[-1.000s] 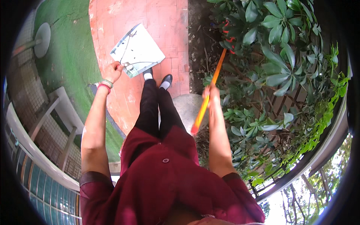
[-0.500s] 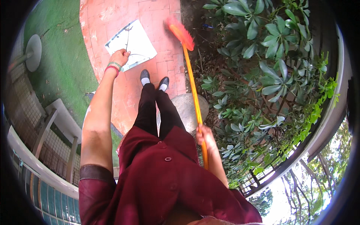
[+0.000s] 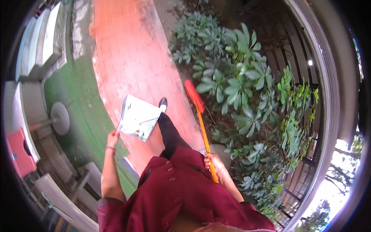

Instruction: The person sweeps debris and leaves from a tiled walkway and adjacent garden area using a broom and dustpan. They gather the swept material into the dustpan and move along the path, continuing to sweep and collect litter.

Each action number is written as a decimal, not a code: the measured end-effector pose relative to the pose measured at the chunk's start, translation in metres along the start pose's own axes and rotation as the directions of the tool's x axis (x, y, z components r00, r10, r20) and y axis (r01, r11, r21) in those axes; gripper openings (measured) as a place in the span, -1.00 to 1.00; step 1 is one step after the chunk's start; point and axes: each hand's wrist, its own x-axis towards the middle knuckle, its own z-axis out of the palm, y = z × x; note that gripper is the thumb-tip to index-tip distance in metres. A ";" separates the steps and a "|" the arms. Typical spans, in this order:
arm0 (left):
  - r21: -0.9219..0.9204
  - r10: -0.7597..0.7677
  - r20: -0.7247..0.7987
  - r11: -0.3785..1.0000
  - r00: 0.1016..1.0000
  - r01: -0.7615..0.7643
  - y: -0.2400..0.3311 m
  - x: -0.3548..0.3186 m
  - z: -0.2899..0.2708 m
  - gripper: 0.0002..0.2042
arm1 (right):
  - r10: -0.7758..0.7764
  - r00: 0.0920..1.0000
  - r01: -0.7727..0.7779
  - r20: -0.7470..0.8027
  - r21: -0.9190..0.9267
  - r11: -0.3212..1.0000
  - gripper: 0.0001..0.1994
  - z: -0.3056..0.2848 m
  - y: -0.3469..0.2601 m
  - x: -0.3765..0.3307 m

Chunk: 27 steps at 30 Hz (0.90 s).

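My left hand [image 3: 113, 137] is closed at the near left corner of a white, square dustpan [image 3: 148, 112], just left of my legs. Small dark bits and leaf-like litter lie on the pan's pale surface. How the fingers grip that corner is hard to make out. On the other side, my right hand [image 3: 213, 160] wraps round the orange-yellow stick of a broom [image 3: 202, 125]. The broom slants away from me, and its red bristle head [image 3: 194, 95] is at the path's right edge, beside the plants.
A reddish tiled path [image 3: 127, 58] runs ahead, with green turf [image 3: 83, 104] along its left. Leafy shrubs [image 3: 243, 85] crowd the right side, before a railing. A round pale disc on a post [image 3: 60, 117] and a pink panel [image 3: 20, 152] stand at the left.
The dustpan, with my left hand, has moved nearer and lifted from beside my feet. My right hand keeps its hold on the broom. My feet have shifted in a step, and the view has turned.
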 end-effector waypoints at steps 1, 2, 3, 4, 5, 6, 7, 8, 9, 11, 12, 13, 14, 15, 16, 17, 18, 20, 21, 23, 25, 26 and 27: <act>-0.232 -0.070 -0.017 0.971 0.997 0.064 0.005 -0.003 -0.012 -0.71 | 0.034 0.999 -0.034 0.028 0.024 0.999 -0.88 0.009 -0.015 0.009; -0.297 -0.178 -0.067 0.943 0.982 0.150 0.036 -0.016 -0.026 -0.71 | 0.069 0.996 -0.072 0.056 0.053 0.996 -0.88 0.018 -0.031 0.020; -0.403 -0.240 -0.078 0.895 0.968 0.189 0.039 -0.017 -0.043 -0.71 | 0.095 0.994 -0.097 0.049 0.055 0.994 -0.89 0.035 -0.050 0.028; -0.509 -0.294 -0.084 0.834 0.952 0.213 0.042 -0.011 -0.054 -0.71 | 0.088 0.995 -0.094 0.056 0.105 0.990 -0.89 0.049 -0.070 0.044; -0.587 -0.334 -0.097 0.780 0.937 0.217 0.044 -0.008 -0.067 -0.72 | 0.100 0.993 -0.109 0.060 0.153 0.982 -0.89 0.065 -0.083 0.061; -0.656 -0.383 -0.101 0.719 0.918 0.228 0.044 -0.008 -0.083 -0.72 | 0.125 0.991 -0.134 0.057 0.202 0.970 -0.88 0.086 -0.090 0.071; -0.717 -0.411 -0.117 0.665 0.904 0.209 0.049 -0.007 -0.099 -0.73 | 0.190 0.974 -0.210 0.124 0.181 0.961 -0.89 0.113 -0.110 0.072; -0.775 -0.438 -0.115 0.601 0.892 0.195 0.057 -0.005 -0.109 -0.74 | 0.169 0.974 -0.194 0.149 0.168 0.966 -0.89 0.134 -0.128 0.077; -0.805 -0.457 -0.118 0.564 0.882 0.185 0.063 -0.006 -0.123 -0.74 | 0.159 0.973 -0.184 0.168 0.147 0.972 -0.89 0.158 -0.139 0.086; -0.851 -0.468 -0.125 0.503 0.875 0.148 0.083 0.001 -0.146 -0.75 | 0.139 0.970 -0.171 0.200 0.151 0.974 -0.89 0.201 -0.168 0.099; -0.872 -0.487 -0.132 0.472 0.863 0.133 0.088 0.008 -0.156 -0.75 | 0.130 0.969 -0.162 0.208 0.147 0.976 -0.88 0.225 -0.186 0.109; -0.888 -0.503 -0.138 0.444 0.853 0.118 0.096 0.018 -0.166 -0.74 | 0.118 0.969 -0.153 0.217 0.151 0.977 -0.88 0.248 -0.204 0.117; -0.903 -0.518 -0.143 0.417 0.843 0.103 0.104 0.029 -0.178 -0.74 | 0.106 0.968 -0.143 0.227 0.155 0.977 -0.87 0.273 -0.223 0.123; -0.910 -0.552 -0.138 0.398 0.823 0.114 0.106 0.041 -0.189 -0.74 | 0.044 0.960 -0.088 0.276 0.150 0.985 -0.87 0.309 -0.246 0.118; -0.915 -0.580 -0.125 0.382 0.805 0.133 0.118 0.057 -0.204 -0.73 | 0.026 0.958 -0.083 0.284 0.191 0.978 -0.87 0.337 -0.272 0.123; -0.911 -0.581 -0.140 0.392 0.802 0.126 0.133 0.075 -0.215 -0.73 | 0.007 0.957 -0.078 0.291 0.232 0.969 -0.87 0.366 -0.298 0.128; -0.905 -0.590 -0.126 0.398 0.797 0.152 0.148 0.095 -0.229 -0.73 | -0.002 0.952 -0.089 0.306 0.284 0.955 -0.86 0.390 -0.320 0.140; -0.887 -0.608 -0.099 0.413 0.787 0.208 0.174 0.140 -0.260 -0.74 | -0.025 0.939 -0.078 0.343 0.282 0.956 -0.86 0.428 -0.357 0.172; -0.902 -0.622 -0.124 0.396 0.773 0.173 0.168 0.169 -0.275 -0.73 | -0.044 0.931 -0.069 0.362 0.293 0.954 -0.86 0.454 -0.378 0.178; -0.883 -0.623 -0.104 0.417 0.775 0.217 0.188 0.206 -0.304 -0.72 | -0.029 0.928 -0.092 0.372 0.303 0.949 -0.86 0.498 -0.409 0.175; -0.859 -0.638 -0.094 0.440 0.764 0.262 0.226 0.250 -0.335 -0.68 | -0.060 0.945 -0.035 0.323 0.280 0.959 -0.85 0.546 -0.435 0.170; -0.842 -0.627 -0.076 0.456 0.775 0.287 0.240 0.271 -0.348 -0.69 | -0.060 0.942 -0.031 0.330 0.265 0.964 -0.85 0.564 -0.451 0.170; -0.819 -0.606 -0.055 0.482 0.794 0.311 0.247 0.295 -0.364 -0.70 | -0.076 0.940 -0.016 0.334 0.263 0.965 -0.84 0.580 -0.466 0.170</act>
